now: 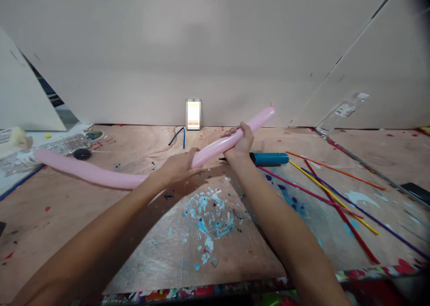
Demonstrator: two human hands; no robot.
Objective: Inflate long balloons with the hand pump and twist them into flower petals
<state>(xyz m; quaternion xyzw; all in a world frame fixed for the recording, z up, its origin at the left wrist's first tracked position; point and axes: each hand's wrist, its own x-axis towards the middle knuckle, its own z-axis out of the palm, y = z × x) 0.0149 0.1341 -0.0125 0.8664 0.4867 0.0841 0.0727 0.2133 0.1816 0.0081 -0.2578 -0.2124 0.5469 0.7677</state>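
A long, inflated pink balloon (pixel 101 174) stretches from the left of the wooden table (pixel 134 247) up to the right, its tip near the back wall. My left hand (pixel 178 167) is wrapped round it near the middle. My right hand (pixel 240 142) grips it further along, a short way from the tip. Both hands hold the balloon just above the tabletop.
A teal balloon pump (pixel 268 158) lies behind my right wrist. Several uninflated thin balloons (pixel 336 194) in red, yellow, orange and purple are spread at the right. A blue uninflated balloon (pixel 179 137) and a small card (pixel 193 114) sit by the wall. Plastic bottles lie far left (pixel 50 151) and far right (pixel 341 113).
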